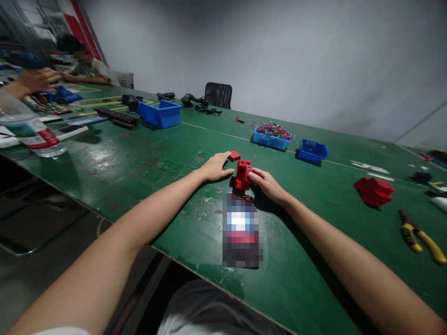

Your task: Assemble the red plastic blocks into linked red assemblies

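Observation:
My right hand [266,183] pinches the side of an upright red plastic block [243,174] with holes in its top. The block stands on the green table behind a phone [240,251], whose screen is blurred out. To its left, my left hand [215,167] rests with fingers stretched and thumb apart. Its fingertips reach the edge of a small flat red piece [234,156] lying just beyond the block. Whether they press on that piece I cannot tell.
Red plastic parts [375,190] and yellow-handled pliers [417,235] lie right. Farther back are a blue bin of coloured wires [272,137], a small blue bin [312,151] and a larger one [160,114]. A water bottle [38,132] stands left, near another person's hand [40,80].

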### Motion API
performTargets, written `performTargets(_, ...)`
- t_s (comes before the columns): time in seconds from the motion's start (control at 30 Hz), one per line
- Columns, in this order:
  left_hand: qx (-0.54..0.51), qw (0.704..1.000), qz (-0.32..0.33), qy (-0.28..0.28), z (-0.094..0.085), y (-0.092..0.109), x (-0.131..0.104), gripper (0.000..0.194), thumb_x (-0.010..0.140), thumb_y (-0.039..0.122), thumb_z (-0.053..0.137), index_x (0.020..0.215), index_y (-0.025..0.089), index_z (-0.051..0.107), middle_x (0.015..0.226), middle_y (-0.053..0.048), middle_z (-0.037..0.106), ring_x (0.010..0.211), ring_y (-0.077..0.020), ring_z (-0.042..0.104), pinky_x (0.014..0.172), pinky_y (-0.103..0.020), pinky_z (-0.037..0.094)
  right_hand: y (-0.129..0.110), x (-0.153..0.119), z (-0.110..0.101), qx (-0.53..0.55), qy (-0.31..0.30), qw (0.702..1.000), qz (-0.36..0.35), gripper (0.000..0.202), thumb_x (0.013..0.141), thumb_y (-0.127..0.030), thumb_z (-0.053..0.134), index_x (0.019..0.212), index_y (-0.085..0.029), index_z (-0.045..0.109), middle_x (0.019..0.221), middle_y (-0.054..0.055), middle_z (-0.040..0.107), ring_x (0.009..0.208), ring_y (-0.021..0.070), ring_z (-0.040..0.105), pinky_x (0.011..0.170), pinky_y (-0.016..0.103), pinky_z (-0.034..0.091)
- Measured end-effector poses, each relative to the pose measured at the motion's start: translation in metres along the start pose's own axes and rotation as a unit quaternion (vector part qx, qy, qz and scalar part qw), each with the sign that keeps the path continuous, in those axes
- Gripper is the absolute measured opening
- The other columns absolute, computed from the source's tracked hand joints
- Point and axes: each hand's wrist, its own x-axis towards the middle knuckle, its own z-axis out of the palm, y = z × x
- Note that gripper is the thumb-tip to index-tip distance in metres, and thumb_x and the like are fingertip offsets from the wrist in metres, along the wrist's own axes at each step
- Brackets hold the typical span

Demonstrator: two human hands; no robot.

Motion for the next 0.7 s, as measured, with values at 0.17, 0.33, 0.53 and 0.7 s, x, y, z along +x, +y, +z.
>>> performTargets(0.17, 0.006, 0.999, 0.036, -0.037, -0.002, -0.002, 0.001, 0.072, 0.085, 0.049, 0.053, 0.147, 0.023, 0.028, 0.151, -0.012, 0.037, 0.135, -0.0286, 0.038, 0.109, -0.044, 0.032, -0.003, -0.001, 0.003, 0.003, 0.001, 1.0, 0.006, 0.051, 0.084, -0.053, 0.057, 0.117, -0.015, 0.063, 0.107, 0.007, 0.07, 0.086, 0.0197, 0.063, 0.08, 0.033, 0.05)
performTargets(0.33, 0.013, 0.999, 0.013, -0.043, -0.002, -0.002, 0.002, 0.075, 0.084, 0.054, 0.051, 0.146, 0.019, 0.03, 0.146, -0.016, 0.043, 0.125, -0.0335, 0.045, 0.104, -0.048, 0.034, -0.003, -0.001, 0.003, 0.003, -0.001, 1.0, 0.002, 0.051, 0.084, -0.054, 0.056, 0.118, -0.016, 0.063, 0.108, 0.007, 0.07, 0.088, 0.0199, 0.063, 0.08, 0.033, 0.05)
performTargets(0.53, 0.011, 1.0, -0.005, -0.001, -0.003, 0.003, 0.003, 0.07, 0.083, 0.049, 0.054, 0.144, 0.02, 0.036, 0.141, -0.013, 0.049, 0.117, -0.0331, 0.048, 0.1, -0.046, 0.033, -0.002, 0.0, 0.0, -0.007, -0.003, 1.0, 0.002, 0.051, 0.084, -0.054, 0.056, 0.115, -0.015, 0.064, 0.102, 0.007, 0.07, 0.081, 0.018, 0.062, 0.078, 0.032, 0.05)
performTargets(0.7, 0.039, 0.998, 0.02, 0.049, -0.006, 0.012, 0.001, 0.045, 0.086, 0.036, 0.049, 0.127, 0.018, 0.053, 0.122, -0.012, 0.06, 0.107, -0.0273, 0.051, 0.098, -0.042, 0.034, 0.0, 0.001, 0.0, 0.002, 0.0, 1.0, 0.003, 0.051, 0.084, -0.054, 0.056, 0.114, -0.014, 0.064, 0.099, 0.007, 0.07, 0.08, 0.0172, 0.061, 0.078, 0.031, 0.05)
